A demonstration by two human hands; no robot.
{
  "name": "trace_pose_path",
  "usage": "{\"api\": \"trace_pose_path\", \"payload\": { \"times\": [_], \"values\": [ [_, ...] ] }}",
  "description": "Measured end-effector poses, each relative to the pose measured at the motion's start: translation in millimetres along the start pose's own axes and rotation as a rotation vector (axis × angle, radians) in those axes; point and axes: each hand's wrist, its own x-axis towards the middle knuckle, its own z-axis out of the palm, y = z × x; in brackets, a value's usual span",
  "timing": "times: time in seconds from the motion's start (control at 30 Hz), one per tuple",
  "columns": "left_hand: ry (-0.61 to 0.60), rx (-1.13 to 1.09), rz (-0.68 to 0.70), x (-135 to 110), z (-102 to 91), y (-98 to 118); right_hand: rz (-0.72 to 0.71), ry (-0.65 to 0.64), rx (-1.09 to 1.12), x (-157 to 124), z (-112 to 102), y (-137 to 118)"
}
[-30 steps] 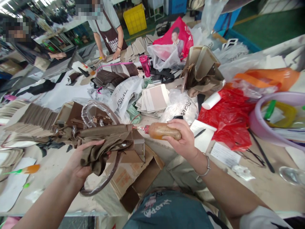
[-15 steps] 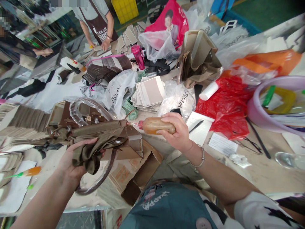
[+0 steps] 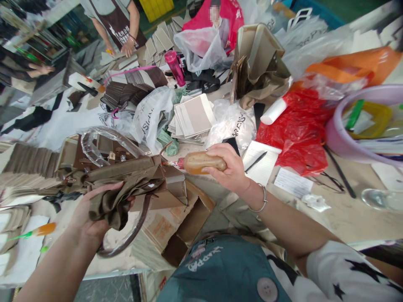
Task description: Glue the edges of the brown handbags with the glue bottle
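Note:
My left hand (image 3: 91, 214) is closed on the bunched olive-brown lining (image 3: 113, 205) of a brown handbag (image 3: 174, 184). The handbag lies on its side, its wrapped handles (image 3: 138, 235) looping out at front and back. In my right hand (image 3: 231, 165) is a glue bottle (image 3: 204, 162), amber and stained, held level with its red-collared nozzle pointing left. The nozzle end is at the upper edge of the bag's opening; whether it touches is too small to tell. Under the bag stands an open cardboard box (image 3: 185, 226).
Stacks of brown panels (image 3: 30, 163) stand at left, near an orange glue bottle (image 3: 44, 229). Behind are plastic bags (image 3: 236, 126), card pieces (image 3: 195, 115) and another bag body (image 3: 258, 63). A notepad (image 3: 261, 161) and a purple basin (image 3: 343, 138) are at right. A co-worker (image 3: 116, 25) stands across the table.
The view has shifted slightly, so most things sit a little further left and higher. Both hands keep their holds, and the nozzle stays by the bag's edge.

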Motion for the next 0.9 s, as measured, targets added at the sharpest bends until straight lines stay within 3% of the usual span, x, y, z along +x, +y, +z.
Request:
{"api": "trace_pose_path", "payload": {
  "times": [0.17,0.43,0.73,0.9],
  "values": [
    [-0.005,-0.005,0.032,-2,-0.9,-2,-0.005,0.015,0.011,3,0,6],
    [0.001,0.005,0.006,-1,-3.0,-3,0.049,-0.101,-0.026,-24,1,20],
    [-0.047,0.0,0.01,-3,-0.5,-2,0.034,-0.038,-0.001,-11,2,13],
    [-0.025,-0.019,0.007,-3,2.2,-2,0.067,-0.088,-0.019,-25,3,26]
  ]
}}
